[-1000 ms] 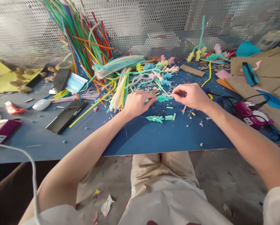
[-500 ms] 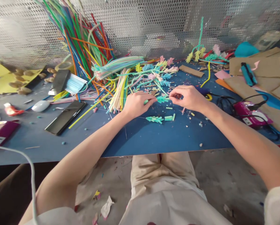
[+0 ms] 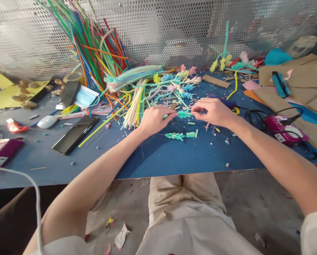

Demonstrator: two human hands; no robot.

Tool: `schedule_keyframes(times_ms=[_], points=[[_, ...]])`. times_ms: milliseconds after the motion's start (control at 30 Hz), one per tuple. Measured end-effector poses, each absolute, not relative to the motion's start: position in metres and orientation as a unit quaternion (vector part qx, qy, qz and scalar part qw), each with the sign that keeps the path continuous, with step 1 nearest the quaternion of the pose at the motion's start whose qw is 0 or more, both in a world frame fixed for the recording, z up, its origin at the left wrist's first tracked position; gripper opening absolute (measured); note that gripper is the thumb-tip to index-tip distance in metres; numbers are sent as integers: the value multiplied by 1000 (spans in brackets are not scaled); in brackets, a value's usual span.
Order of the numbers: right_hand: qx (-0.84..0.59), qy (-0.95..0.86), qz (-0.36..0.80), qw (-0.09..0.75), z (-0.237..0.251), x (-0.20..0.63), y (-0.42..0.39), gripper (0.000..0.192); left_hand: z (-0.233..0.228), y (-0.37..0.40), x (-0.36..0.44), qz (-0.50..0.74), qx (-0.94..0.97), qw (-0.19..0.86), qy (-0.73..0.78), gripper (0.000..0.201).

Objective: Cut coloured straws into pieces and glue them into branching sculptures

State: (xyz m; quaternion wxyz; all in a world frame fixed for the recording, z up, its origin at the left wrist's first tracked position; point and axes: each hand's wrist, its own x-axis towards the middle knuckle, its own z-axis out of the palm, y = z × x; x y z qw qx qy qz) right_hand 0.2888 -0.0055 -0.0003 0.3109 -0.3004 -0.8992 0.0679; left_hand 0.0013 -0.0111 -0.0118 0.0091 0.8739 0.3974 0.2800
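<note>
My left hand (image 3: pixel 155 119) and my right hand (image 3: pixel 213 111) pinch the two ends of a short teal fringed straw piece (image 3: pixel 184 113), held just above the blue table (image 3: pixel 174 156). The left fingers close on its green left end, the right fingertips on its right end. Two more teal fringed pieces (image 3: pixel 176 135) (image 3: pixel 192 134) lie flat on the table just in front of my hands. Small cut scraps are scattered around them.
A heap of long coloured straws (image 3: pixel 94 56) leans on the perforated wall at back left, with finished fringed stems (image 3: pixel 174 85) behind my hands. A black phone (image 3: pixel 74 134), white mouse (image 3: pixel 47 121) and face mask (image 3: pixel 85 96) lie left. A magenta glue gun (image 3: pixel 283 126), cables and cardboard (image 3: pixel 293 76) sit right.
My right hand has slid a little to the left along the teal piece, closer to my left hand. The left hand has stayed in place.
</note>
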Motion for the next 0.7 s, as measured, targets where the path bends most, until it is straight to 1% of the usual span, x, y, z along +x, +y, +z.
schedule_keyframes(times_ms=[333,433,533,700], points=[[-288,-905,74,304,2,289,-6,13,-13,-10,1,286,871,31,399,36],[-296,-901,78,308,2,291,-6,12,-13,-10,1,289,867,22,406,34],[-316,-898,68,299,3,295,-4,22,-12,-9,0,296,861,10,413,33],[-316,-900,40,299,5,300,-2,15,-12,-10,0,297,860,1,414,35]])
